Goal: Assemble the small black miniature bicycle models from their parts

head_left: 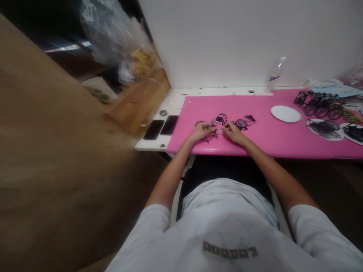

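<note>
My left hand is closed on a small black model bicycle frame, which juts out below its fingers. A few centimetres to the right, my right hand pinches a thin pale piece that points toward the frame; its exact kind is too small to tell. Just beyond the hands lie several tiny black parts, among them a squarish black piece. Beside my right hand sits a small spoked wheel, with a black triangular part behind it.
A pink sheet covers most of the white table. Two dark phones lie at the left. To the right are a white plate, finished-looking miniature bicycles and plates of black parts. A clear bottle stands by the wall.
</note>
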### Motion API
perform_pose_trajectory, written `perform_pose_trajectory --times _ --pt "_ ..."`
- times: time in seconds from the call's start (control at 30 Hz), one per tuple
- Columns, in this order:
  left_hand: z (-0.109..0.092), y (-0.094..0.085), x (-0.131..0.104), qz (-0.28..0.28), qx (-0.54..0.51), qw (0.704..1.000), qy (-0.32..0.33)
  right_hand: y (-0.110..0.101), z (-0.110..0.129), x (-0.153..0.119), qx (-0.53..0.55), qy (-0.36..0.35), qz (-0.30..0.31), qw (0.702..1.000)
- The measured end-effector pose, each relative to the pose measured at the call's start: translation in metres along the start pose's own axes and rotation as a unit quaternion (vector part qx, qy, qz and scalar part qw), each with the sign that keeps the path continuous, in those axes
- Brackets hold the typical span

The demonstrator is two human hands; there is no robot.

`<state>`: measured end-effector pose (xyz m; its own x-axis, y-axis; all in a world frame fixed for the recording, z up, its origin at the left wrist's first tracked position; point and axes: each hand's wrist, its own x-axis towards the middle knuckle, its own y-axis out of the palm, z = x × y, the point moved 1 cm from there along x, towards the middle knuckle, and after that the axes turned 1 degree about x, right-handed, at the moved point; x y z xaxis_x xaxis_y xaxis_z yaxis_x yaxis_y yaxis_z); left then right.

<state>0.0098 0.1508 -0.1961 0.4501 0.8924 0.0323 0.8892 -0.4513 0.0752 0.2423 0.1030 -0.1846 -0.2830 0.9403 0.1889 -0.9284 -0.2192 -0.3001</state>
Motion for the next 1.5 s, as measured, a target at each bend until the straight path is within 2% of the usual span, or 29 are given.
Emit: perform_pose_trajectory --times 0.17,0.4,0.57,0.7,1.0,1.2,1.5 --pt "-0.003 0.002 -0.002 -0.007 -0.002 1.0 -0.005 -0.002 0.002 -0.001 0.008 0.01 0.011 1.0" --pt "-0.003 0.003 -0.004 -0.002 -0.003 1.0 -0.003 -0.005 0.004 0.001 -0.075 -0.03 -0.013 0.997" --pt "-0.002 0.002 -0.004 -0.001 0.009 1.0 0.004 0.001 0.001 0.0 -0.016 -0.011 -0.004 1.0" --pt "-0.003 0.002 -0.003 -0.004 0.001 1.0 0.006 0.003 -0.001 -0.003 -0.013 0.0 -0.011 1.0" --pt "-0.004 0.003 -0.001 -0.005 -0.008 1.0 -0.006 -0.004 0.001 -0.002 0.035 0.017 0.023 0.999" --pt "-0.005 0.004 -0.002 -0.005 -0.002 1.0 0.004 -0.01 -0.001 0.001 0.03 0.017 0.027 0.999" --pt "-0.009 0.005 -0.005 0.004 -0.005 1.0 -0.006 -0.006 0.004 0.0 0.027 0.003 0.025 0.999"
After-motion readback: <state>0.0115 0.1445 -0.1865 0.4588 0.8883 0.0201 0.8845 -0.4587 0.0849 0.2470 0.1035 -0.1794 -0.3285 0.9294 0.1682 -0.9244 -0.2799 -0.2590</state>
